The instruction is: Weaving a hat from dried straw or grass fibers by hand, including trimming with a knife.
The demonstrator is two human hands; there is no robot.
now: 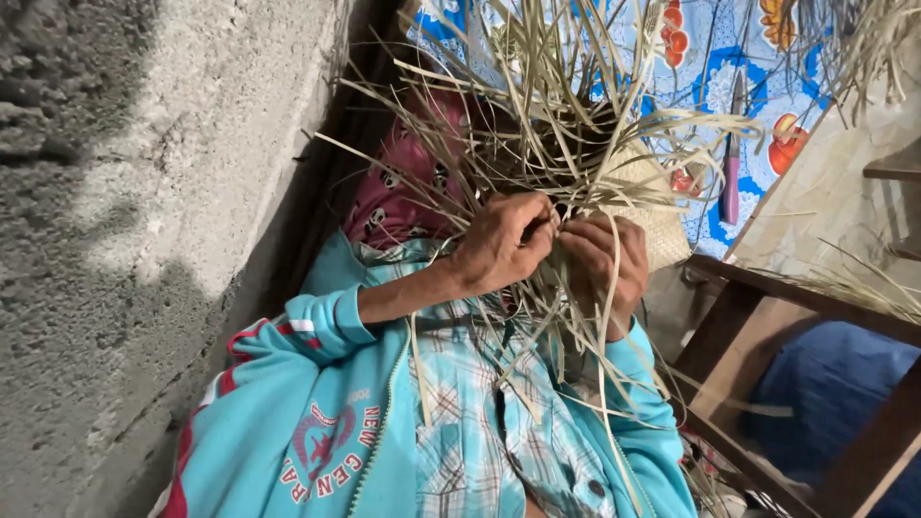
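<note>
Both hands are right in the thick of it. The left hand (pixel 504 240) is pinched shut on a few pale straw strips (pixel 556 115), thumb and fingertips clamped where they cross. The right hand (pixel 604 259) sits just beside it, almost touching, fingers curled closed around another bunch of the same strips. The half-woven straw piece (pixel 657 216) is held up in front of the chest, its finished mesh peeking out to the right of the hands, loose ends spraying up and hanging down over the checked shirt (pixel 480 432).

To do this well, I'd say keep the pinch tight at the crossing so the weave doesn't slacken, and feed one strip at a time; these ends tangle easily and look brittle enough to crack if bent sharply.

Room is tight. A rough concrete wall (pixel 144 240) runs close along the left, near the turquoise sleeve (pixel 317 321). On the right, a dark wooden frame (pixel 767 297) stands near the right elbow. Beyond the hands, a knife with a pink handle (pixel 732 182) lies on the patterned blue cloth (pixel 710 67), well apart from the fingers. The freest space seems to be upward, among the loose ends.
</note>
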